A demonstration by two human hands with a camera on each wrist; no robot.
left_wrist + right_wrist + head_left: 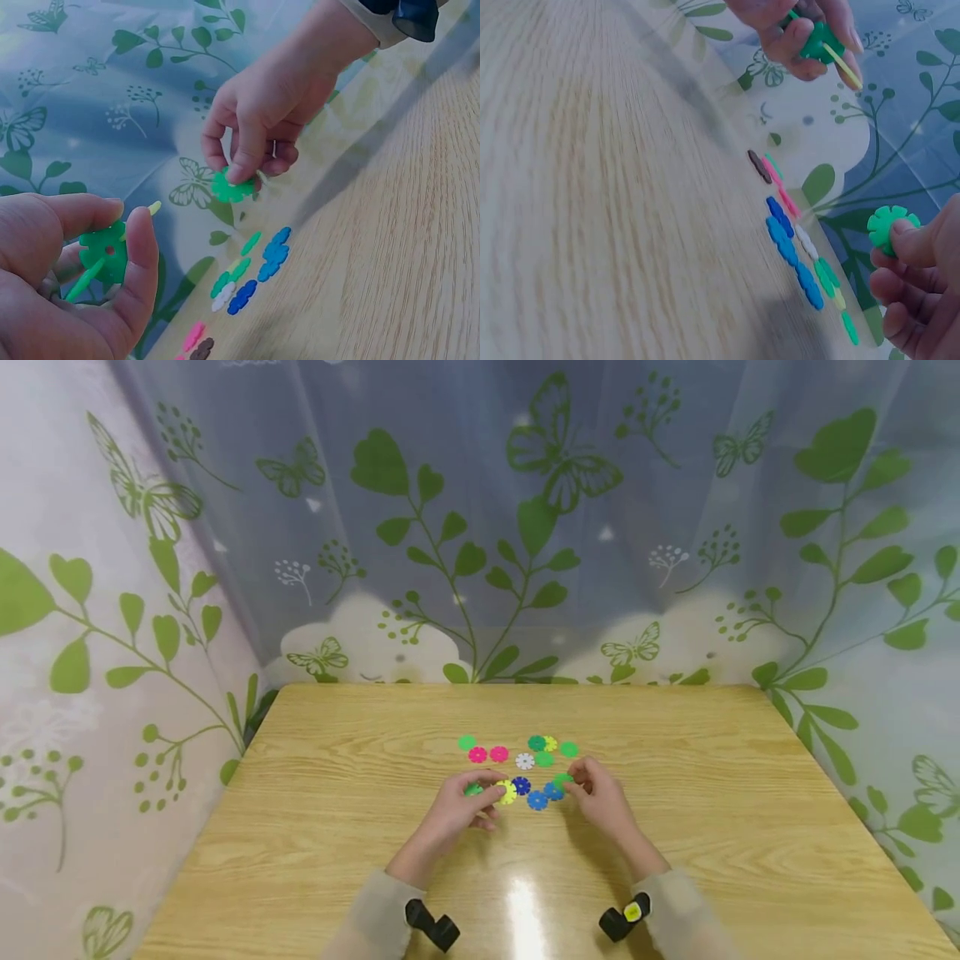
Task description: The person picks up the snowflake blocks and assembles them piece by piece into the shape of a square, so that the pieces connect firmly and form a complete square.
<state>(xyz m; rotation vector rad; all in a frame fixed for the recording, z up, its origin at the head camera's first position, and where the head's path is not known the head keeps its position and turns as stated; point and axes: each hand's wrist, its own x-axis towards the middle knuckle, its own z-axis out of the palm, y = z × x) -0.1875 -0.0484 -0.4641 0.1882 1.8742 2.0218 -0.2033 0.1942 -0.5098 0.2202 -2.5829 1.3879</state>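
My left hand point(453, 806) grips a small joined piece made of notched plastic snowflake discs. A darker green disc point(819, 42) forms its middle, with a yellow disc point(843, 66) slotted in on one side. On the other side a bright green disc point(84, 282) shows edge-on inside the palm. Across from it, my right hand point(600, 800) pinches a single bright green disc point(885, 225) between thumb and fingers. Both hands are raised over the table, a short gap apart, with the loose discs lying beneath and beyond them.
On the wooden table point(337, 827) lie flat discs: pink ones point(477, 755), a white one point(524, 762), blue ones point(537, 800), several greens point(569, 749), a yellow one point(551, 743) and a brown one point(759, 166). A leaf-patterned curtain point(465, 635) hangs behind the table's far edge.
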